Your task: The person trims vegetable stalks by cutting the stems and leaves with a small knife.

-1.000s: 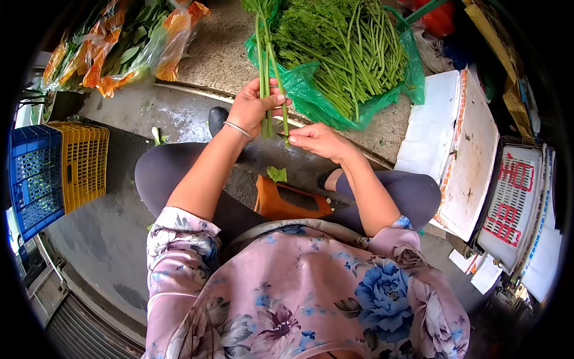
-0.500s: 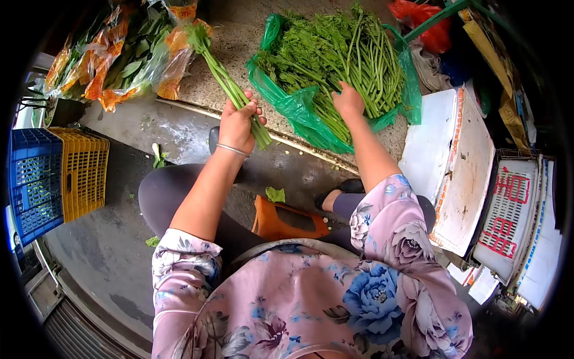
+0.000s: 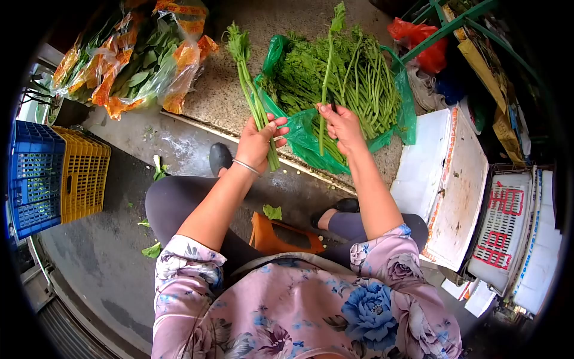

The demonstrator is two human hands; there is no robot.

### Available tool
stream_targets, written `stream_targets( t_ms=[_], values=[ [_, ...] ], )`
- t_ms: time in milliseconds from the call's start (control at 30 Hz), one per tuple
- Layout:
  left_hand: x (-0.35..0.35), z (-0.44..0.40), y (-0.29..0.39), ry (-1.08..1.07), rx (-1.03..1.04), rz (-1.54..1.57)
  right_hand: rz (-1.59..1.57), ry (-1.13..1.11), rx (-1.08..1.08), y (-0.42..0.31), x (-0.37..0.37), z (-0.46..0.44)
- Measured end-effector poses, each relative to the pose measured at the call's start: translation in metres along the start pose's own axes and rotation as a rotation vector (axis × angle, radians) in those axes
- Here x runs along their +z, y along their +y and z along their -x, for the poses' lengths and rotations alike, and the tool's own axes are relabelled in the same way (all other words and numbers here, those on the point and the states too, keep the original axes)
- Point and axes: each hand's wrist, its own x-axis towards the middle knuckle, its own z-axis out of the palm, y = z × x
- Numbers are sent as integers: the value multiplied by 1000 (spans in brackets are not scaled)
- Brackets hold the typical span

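My left hand [image 3: 259, 139] is closed around a small bunch of leafy green stalks [image 3: 249, 84], leaves at the far end and cut ends toward me. Pinched upright in my right hand [image 3: 342, 127] is a single leafy green stalk [image 3: 328, 66]. A short dark thing [image 3: 333, 103] shows by the right fingers; I cannot make out what it is. Just beyond that hand, a heap of the same greens [image 3: 373, 90] lies on an opened green plastic bag [image 3: 298, 133]. The two hands are apart, above the near edge of the stone ledge [image 3: 224, 90].
Bagged leafy vegetables [image 3: 137, 60] lie at the upper left. Blue [image 3: 36, 179] and yellow [image 3: 85, 176] crates stand at left. White foam boxes [image 3: 445, 185] are at right, below a green metal frame [image 3: 445, 33]. Between my legs is an orange stool [image 3: 272, 236]. Leaf scraps [image 3: 152, 250] litter the floor.
My right hand has drawn back from the heap and now holds one stalk. My left hand, still with its bunch, has shifted right and slightly nearer me in view.
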Motion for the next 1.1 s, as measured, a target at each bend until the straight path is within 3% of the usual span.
stream_targets(
  t_ms=[333,567,733,800,900,967,1033,1100],
  values=[
    [13,7,-7,-250,-49,120,-107,-52,58,45,44,62],
    [3,5,-2,-202,-17,81,-135,-122,54,37,42,79],
    [-6,6,6,-149,-32,-13,-53,-401,351,30,7,90],
    [-7,7,5,-155,-41,-12,327,-530,373,35,9,94],
    [-5,9,4,-178,-59,-9,457,-666,345,55,9,81],
    [-5,9,2,-148,-71,-57,499,-634,345,72,6,77],
    [-5,10,5,-142,-58,-57,765,-678,195,91,1,78],
    [-6,6,14,-153,47,-33,892,-618,428,97,3,83]
  ],
)
